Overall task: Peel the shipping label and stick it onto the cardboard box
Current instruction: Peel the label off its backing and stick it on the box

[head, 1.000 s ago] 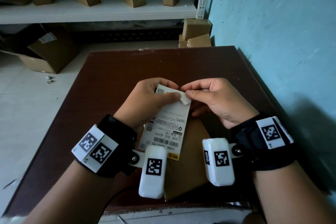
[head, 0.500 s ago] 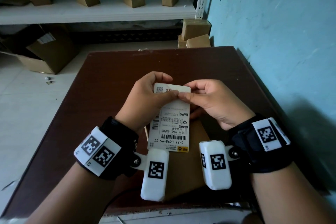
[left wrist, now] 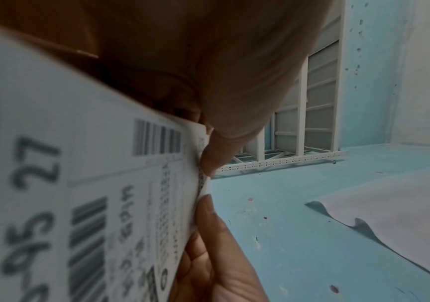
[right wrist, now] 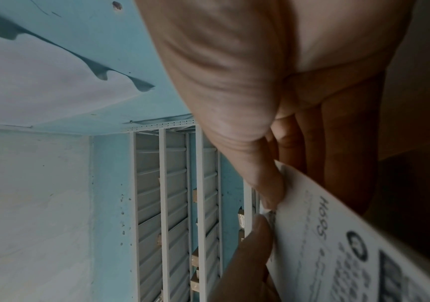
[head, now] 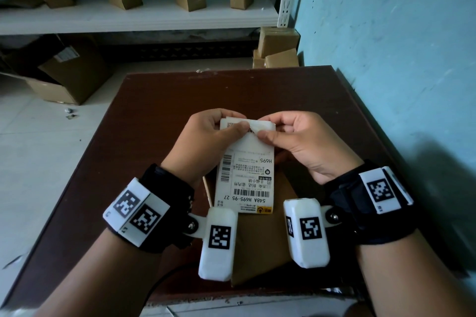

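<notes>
A white shipping label [head: 244, 180] with barcodes hangs upright between both hands above the table. My left hand [head: 213, 136] pinches its top left edge, thumb on the printed face. My right hand [head: 291, 136] pinches the top right corner, where a strip of the label is folded back off the backing. Close up, the label [left wrist: 84, 204] fills the left wrist view under my thumb, and the label [right wrist: 351, 245] is seen edge-on in the right wrist view. A flat brown cardboard box [head: 260, 247] lies on the dark table [head: 154, 100] under my wrists, partly hidden.
A blue wall [head: 386, 46] runs close along the table's right side. Beyond the table stand a white shelf [head: 154, 18] with several small boxes, stacked cartons [head: 278, 46] by the wall, and an open carton [head: 67, 74] on the tiled floor at left.
The label has swung from tilted to upright and square to me. My right thumb and finger have folded its top right corner further back from the backing.
</notes>
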Available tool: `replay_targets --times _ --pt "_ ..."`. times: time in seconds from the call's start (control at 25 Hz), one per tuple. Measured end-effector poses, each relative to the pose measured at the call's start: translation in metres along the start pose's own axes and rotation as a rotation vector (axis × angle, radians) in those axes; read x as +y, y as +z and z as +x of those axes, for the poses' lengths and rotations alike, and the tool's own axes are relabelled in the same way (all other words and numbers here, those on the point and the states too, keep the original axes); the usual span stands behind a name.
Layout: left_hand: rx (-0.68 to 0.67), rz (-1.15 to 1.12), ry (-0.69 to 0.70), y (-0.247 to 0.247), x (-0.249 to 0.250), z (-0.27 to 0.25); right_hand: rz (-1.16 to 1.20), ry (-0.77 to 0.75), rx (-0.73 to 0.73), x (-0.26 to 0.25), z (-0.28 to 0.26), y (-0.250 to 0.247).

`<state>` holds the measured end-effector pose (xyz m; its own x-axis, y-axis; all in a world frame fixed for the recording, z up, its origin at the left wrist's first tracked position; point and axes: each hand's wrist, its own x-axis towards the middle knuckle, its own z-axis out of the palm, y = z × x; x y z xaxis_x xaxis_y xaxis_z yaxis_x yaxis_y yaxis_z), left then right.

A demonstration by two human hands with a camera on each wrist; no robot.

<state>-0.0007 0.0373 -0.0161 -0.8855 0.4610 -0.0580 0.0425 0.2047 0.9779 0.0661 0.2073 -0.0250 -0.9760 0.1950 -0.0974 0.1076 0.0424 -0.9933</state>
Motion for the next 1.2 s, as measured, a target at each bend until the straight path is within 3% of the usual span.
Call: replay_targets --times 0.52,0.76,1.2 --pt "0.06 0.011 0.046 0.0011 -0.0061 0.003 -0.129 -0.05 -0.007 0.0013 -0.0005 0.0011" --pt "0.086 -0.013 0.073 0.0036 -0.0082 0.0042 -0.204 -0.04 -0.079 -0.0048 -0.0006 0.0011" --pt "0.054 -0.06 0.059 0.0058 0.0 -0.0003 -0.066 0.0 -0.003 -0.0024 -0.0007 0.0029"
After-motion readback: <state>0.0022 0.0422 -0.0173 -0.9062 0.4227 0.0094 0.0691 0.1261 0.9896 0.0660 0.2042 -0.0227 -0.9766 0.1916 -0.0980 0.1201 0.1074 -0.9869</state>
